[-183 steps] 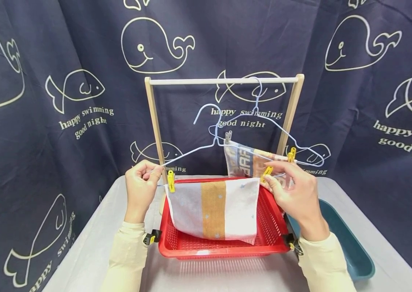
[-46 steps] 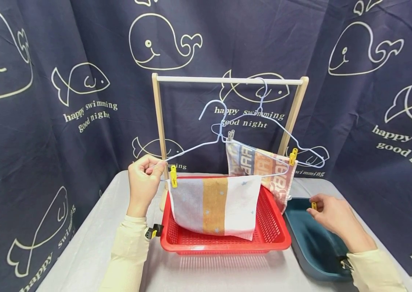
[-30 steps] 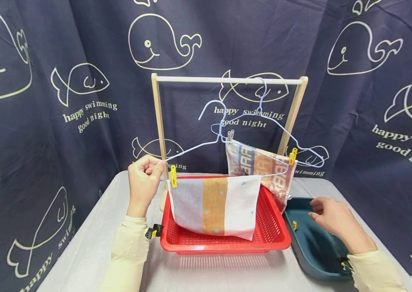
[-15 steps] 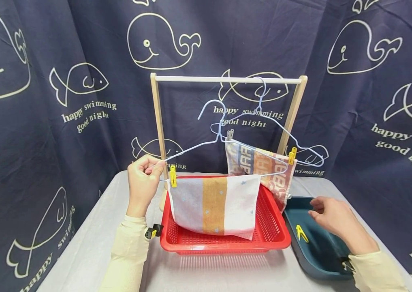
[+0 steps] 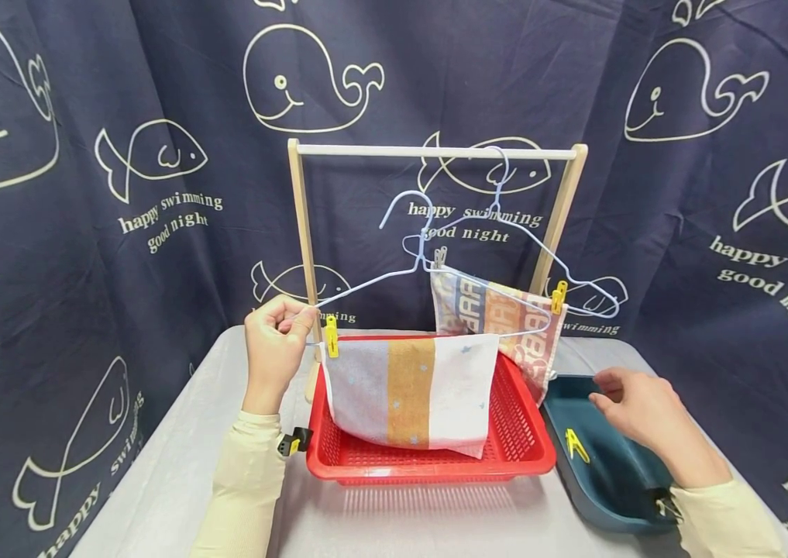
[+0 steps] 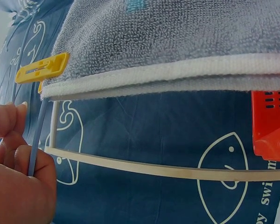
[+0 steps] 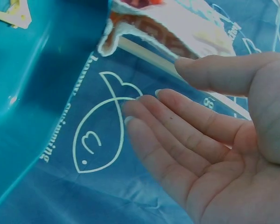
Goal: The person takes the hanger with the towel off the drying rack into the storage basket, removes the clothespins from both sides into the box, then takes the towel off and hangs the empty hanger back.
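Note:
My left hand [image 5: 273, 345] pinches the left end of a light blue wire hanger [image 5: 383, 277]. Over the hanger's lower bar hangs a small towel [image 5: 410, 395] with grey, mustard and white bands. A yellow clothespin [image 5: 332, 336] clips the towel's left corner; its right corner carries no clip. In the left wrist view, fingers curl around the blue wire below the yellow clip [image 6: 43, 68]. My right hand [image 5: 641, 411] is over the teal bin [image 5: 617, 508], fingers relaxed, holding nothing, as the right wrist view confirms. Another yellow clothespin [image 5: 576, 446] lies in that bin.
A red basket [image 5: 435, 471] stands under the towel. Behind it is a rack with a white rail [image 5: 394, 151] and wooden posts. A second hanger [image 5: 498, 217] on the rail holds a patterned towel [image 5: 487, 310], clipped by a grey clothespin [image 5: 440, 257] and a yellow one [image 5: 559, 297].
My right hand has left the towel's right corner, moved over the teal bin and let go of the yellow clothespin, which dropped inside. My left hand keeps its grip on the hanger.

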Demonstrator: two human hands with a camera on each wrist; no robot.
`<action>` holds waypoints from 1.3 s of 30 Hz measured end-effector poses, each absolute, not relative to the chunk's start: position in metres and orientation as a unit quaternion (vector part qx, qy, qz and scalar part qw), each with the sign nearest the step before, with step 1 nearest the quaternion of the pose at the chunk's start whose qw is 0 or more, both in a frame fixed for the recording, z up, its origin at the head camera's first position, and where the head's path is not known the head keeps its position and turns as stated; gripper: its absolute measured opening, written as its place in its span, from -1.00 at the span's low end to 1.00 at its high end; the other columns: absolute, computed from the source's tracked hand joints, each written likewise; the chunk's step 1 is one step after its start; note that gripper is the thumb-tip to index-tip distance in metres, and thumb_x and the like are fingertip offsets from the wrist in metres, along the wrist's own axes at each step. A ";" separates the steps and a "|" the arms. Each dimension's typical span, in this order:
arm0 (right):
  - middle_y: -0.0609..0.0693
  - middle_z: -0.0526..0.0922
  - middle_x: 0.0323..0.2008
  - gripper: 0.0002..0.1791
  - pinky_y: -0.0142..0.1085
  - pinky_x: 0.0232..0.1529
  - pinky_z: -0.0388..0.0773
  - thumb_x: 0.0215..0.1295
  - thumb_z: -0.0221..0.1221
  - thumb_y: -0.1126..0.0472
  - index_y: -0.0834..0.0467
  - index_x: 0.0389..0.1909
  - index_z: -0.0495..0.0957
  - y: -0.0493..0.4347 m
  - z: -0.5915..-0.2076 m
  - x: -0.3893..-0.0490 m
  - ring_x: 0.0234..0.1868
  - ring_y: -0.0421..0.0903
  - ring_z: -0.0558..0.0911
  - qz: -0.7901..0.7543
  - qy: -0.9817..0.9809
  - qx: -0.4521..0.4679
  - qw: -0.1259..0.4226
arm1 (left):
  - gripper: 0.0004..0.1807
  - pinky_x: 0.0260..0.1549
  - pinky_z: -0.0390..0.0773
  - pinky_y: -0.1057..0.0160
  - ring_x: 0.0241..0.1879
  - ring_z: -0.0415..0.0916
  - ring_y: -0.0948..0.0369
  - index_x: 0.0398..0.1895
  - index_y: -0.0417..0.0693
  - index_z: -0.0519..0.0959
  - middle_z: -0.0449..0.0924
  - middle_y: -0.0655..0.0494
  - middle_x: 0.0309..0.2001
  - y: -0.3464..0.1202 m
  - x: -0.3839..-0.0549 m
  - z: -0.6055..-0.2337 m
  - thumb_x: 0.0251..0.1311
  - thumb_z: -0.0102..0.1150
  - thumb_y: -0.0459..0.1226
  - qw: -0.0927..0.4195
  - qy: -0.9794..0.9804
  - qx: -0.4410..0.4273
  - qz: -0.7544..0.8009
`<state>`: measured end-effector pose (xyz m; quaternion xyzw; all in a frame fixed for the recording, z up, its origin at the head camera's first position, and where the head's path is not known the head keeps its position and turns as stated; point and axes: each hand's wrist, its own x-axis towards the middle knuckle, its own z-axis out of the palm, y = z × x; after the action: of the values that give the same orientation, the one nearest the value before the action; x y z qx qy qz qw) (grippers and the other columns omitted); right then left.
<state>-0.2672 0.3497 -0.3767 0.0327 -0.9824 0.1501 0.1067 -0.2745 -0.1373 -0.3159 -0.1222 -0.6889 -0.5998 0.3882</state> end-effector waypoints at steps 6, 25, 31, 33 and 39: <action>0.26 0.77 -0.18 -0.57 0.23 -0.09 0.57 0.26 0.34 0.16 0.33 0.06 0.64 0.338 -0.361 -0.258 -0.13 0.24 0.72 0.161 -0.977 0.042 0.130 | -0.92 -0.65 0.05 0.49 -0.64 0.11 0.45 -0.49 -0.47 0.63 0.23 0.23 -0.68 -0.141 -0.287 -0.327 0.12 0.30 -0.61 0.391 -0.689 -0.118 -0.599; -0.05 0.80 -0.29 -0.79 -0.49 -0.34 0.58 0.22 0.41 0.23 0.06 -0.11 0.75 0.261 -0.305 -0.235 -0.35 -0.10 0.76 0.239 -0.920 0.141 0.277 | -0.93 -0.60 0.15 0.39 -0.61 0.19 0.33 -0.45 -0.31 0.70 0.28 0.20 -0.66 -0.148 -0.303 -0.342 0.18 0.34 -0.52 0.380 -0.692 -0.112 -0.604; -0.04 0.80 -0.25 -0.77 -0.51 -0.29 0.60 0.23 0.40 0.27 0.08 -0.08 0.74 0.233 -0.294 -0.237 -0.33 -0.11 0.77 0.275 -0.907 0.175 0.266 | -0.92 -0.60 0.15 0.37 -0.60 0.21 0.31 -0.41 -0.26 0.75 0.38 0.20 -0.66 -0.149 -0.301 -0.343 0.21 0.32 -0.49 0.374 -0.690 -0.125 -0.607; -0.07 0.81 -0.25 -0.77 -0.52 -0.29 0.60 0.24 0.40 0.28 0.07 -0.08 0.74 0.223 -0.290 -0.241 -0.34 -0.16 0.77 0.286 -0.901 0.189 0.268 | -0.91 -0.59 0.16 0.37 -0.60 0.21 0.32 -0.41 -0.25 0.75 0.44 0.20 -0.65 -0.149 -0.301 -0.342 0.22 0.31 -0.50 0.374 -0.690 -0.127 -0.606; -0.15 0.79 -0.26 -0.79 -0.36 -0.26 0.67 0.25 0.40 0.27 0.06 -0.09 0.75 0.193 -0.285 -0.253 -0.32 -0.26 0.72 0.301 -0.880 0.237 0.280 | -0.93 -0.55 0.25 0.40 -0.58 0.28 0.34 -0.42 -0.26 0.73 0.51 0.22 -0.62 -0.149 -0.301 -0.342 0.20 0.33 -0.49 0.375 -0.693 -0.117 -0.605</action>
<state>-0.2535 0.1929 -0.2852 0.2373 -0.8801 0.3015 0.2797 -0.3015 -0.1490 -0.3420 -0.1165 -0.6928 -0.6049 0.3749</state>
